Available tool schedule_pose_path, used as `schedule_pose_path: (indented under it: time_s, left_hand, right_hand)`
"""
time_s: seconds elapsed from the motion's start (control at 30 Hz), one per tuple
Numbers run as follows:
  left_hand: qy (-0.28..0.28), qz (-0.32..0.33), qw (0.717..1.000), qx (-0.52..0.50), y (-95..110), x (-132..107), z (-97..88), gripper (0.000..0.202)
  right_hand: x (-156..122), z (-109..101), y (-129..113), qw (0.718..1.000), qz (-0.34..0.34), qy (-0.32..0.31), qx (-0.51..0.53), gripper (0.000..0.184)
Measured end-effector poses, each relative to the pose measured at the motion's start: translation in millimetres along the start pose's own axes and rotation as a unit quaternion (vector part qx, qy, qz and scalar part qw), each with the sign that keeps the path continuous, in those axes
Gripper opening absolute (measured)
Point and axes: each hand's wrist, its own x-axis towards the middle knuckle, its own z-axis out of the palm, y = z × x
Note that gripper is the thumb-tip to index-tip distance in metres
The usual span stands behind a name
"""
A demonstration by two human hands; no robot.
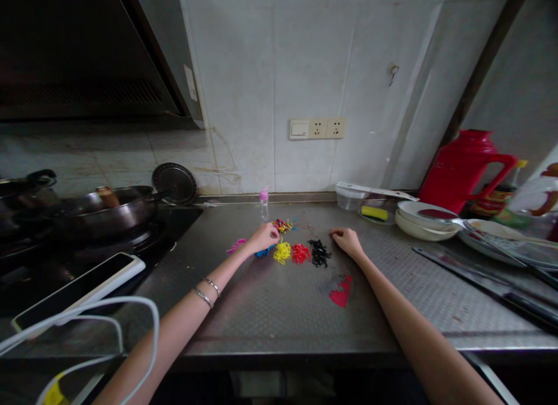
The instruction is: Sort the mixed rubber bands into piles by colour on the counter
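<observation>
My left hand (pixel 264 237), with bracelets at the wrist, is pinched together over a blue pile (pixel 263 253) of what look like small rubber bands. Anything between its fingertips is too small to make out. Just beyond it lies a mixed-colour pile (pixel 283 225). A pink pile (pixel 236 246) is partly covered by the left hand and forearm. To the right in a row are a yellow pile (pixel 282 252), a red pile (pixel 300 254) and a black pile (pixel 319 253). My right hand (pixel 347 241) rests curled on the counter beside the black pile, apparently holding nothing.
A torn red piece (pixel 340 292) lies on the metal counter (pixel 279 318). A small pink-topped bottle (pixel 264 203) stands near the wall. Pans (pixel 108 210) and a white device with a cable (pixel 82 289) are left. Bowls (pixel 427 228), utensils and a red thermos (pixel 462 169) stand right.
</observation>
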Motion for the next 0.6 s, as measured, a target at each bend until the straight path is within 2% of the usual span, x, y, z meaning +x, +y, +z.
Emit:
schedule_pose_path:
  time_s: [0.13,0.3,0.43,0.6]
  left_hand:
    - [-0.022,0.026,0.999,-0.009,7,-7,3.1,0.015]
    - [0.01,-0.025,0.999,-0.019,0,-13,-3.2,0.022]
    - [0.028,-0.078,0.996,-0.024,-22,-22,-20.1,0.025]
    - [0.083,-0.164,0.983,0.009,-64,-43,-44.4,0.024]
  right_hand:
    - [0,0,-1,1.0,-0.001,0.0,-0.002,0.026]
    - [0,0,-1,1.0,-0.001,-0.003,0.001,0.025]
    - [0,0,0,1.0,-0.004,-0.007,0.003,0.025]
    - [0,0,-1,1.0,-0.003,-0.008,-0.001,0.026]
